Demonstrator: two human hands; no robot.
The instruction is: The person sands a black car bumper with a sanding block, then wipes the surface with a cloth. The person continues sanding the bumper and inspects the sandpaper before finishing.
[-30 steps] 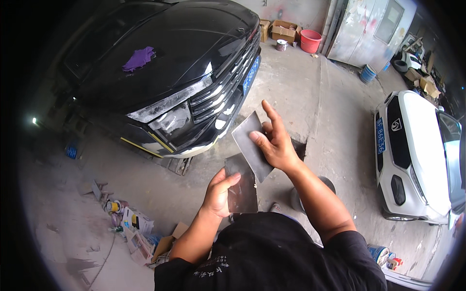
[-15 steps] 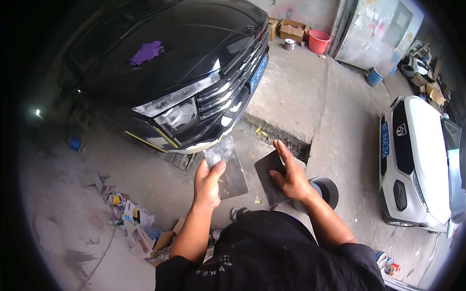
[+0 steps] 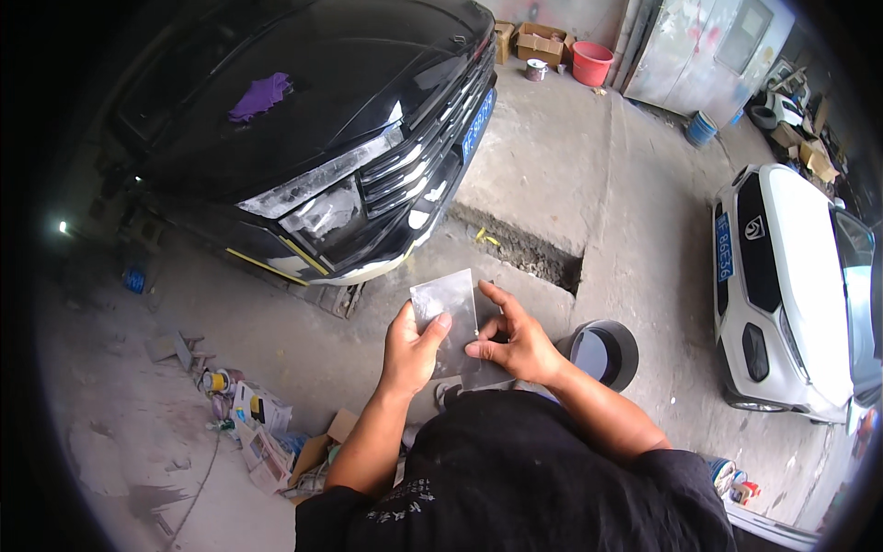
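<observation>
Clock positions taken from the pale sheet at the dial's centre.

Item: thin, flat, rectangular pale-grey sheet, smeared whitish (image 3: 446, 299). Clamped between thumb and fingers of the left hand (image 3: 409, 354), thumb on its upper face, tilted, one corner toward twelve.

Item: thin, dark-grey flat sheet (image 3: 489, 375), at five o'clock, mostly hidden. Appears gripped under the right hand (image 3: 515, 345), whose fingers are partly out of sight; thumb and bent forefinger meet by the pale sheet's right edge. Contact with that edge cannot be settled.

Change: half a second ago the sheets stood well apart, the right palm spread along the dark one. The hands are now together and the sheets overlap in view. In judgement, handling has passed from two separate faces to close finger work at one edge.

Surroundings: round black bucket with greyish contents (image 3: 629, 357), between three and four; black car with whitish-patched front (image 3: 368, 83), eleven; crumpled purple cloth (image 3: 260, 97) on its bonnet; white car (image 3: 796, 267), three; rough-edged rectangular floor pit (image 3: 552, 265), two.
</observation>
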